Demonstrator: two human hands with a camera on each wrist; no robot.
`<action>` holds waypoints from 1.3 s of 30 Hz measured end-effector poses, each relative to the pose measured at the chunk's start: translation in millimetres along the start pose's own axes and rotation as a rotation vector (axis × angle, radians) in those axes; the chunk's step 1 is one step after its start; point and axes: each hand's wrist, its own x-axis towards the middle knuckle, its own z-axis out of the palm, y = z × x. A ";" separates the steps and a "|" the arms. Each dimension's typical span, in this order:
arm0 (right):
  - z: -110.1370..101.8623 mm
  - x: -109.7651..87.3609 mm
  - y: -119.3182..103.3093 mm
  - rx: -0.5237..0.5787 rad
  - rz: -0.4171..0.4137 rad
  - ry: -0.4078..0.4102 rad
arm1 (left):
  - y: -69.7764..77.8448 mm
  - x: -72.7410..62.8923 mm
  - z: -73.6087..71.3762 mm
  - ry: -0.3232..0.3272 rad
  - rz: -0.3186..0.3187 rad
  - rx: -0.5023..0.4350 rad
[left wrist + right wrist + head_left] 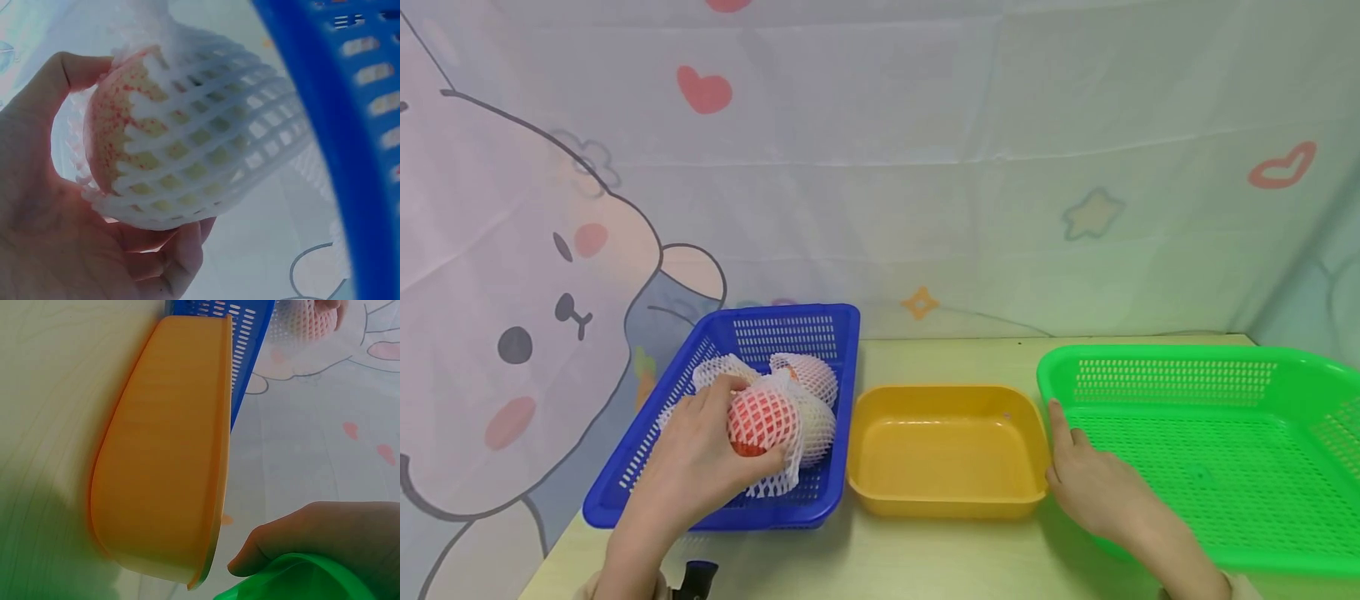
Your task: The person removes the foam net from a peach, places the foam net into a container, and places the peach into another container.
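Note:
My left hand [696, 450] curls its fingers and thumb round a rounded fruit [763, 421] in a white foam net. In the left wrist view this fruit [169, 137] has pale yellow skin with red speckles, partly bare of the net. It is over the blue basket [842, 400], where other netted fruits [805, 379] lie, partly hidden by the hand. My right hand [1097, 487] holds the left rim of the green basket [1195, 450]; in the right wrist view one digit lies along that green rim [300, 572]. Its other fingers are mostly hidden there.
Between the two baskets stands a shallow yellow tray [951, 454], close beside both. All three containers are on a pale wooden table [925, 558]. A printed cloth [887, 167] hangs behind the table. A small black object [696, 579] shows near my left wrist.

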 end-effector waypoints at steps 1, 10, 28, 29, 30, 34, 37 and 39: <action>-0.1 0.0 -0.2 -0.002 0.000 0.000 | 0.2 0.4 0.7 0.007 0.004 -0.006; 1.3 -1.1 0.1 -0.017 -0.007 0.010 | 4.4 4.0 9.6 0.027 0.049 -0.070; -1.1 1.1 -0.1 0.006 0.008 0.011 | 14.5 6.0 23.3 0.067 0.079 -0.132; -1.8 1.6 -0.2 0.010 0.006 0.015 | 15.6 5.8 23.9 0.068 0.081 -0.134; -2.5 2.0 -0.4 0.018 0.008 0.015 | 16.5 5.6 24.4 0.069 0.083 -0.138; -6.1 2.7 -0.7 0.034 0.014 0.007 | 20.0 4.3 25.8 0.078 0.077 -0.137; -8.7 3.1 0.0 0.021 0.015 0.003 | 23.2 4.1 26.7 0.091 0.080 -0.150; -10.4 2.7 0.6 0.011 0.017 0.013 | 26.7 4.4 27.7 0.089 0.089 -0.178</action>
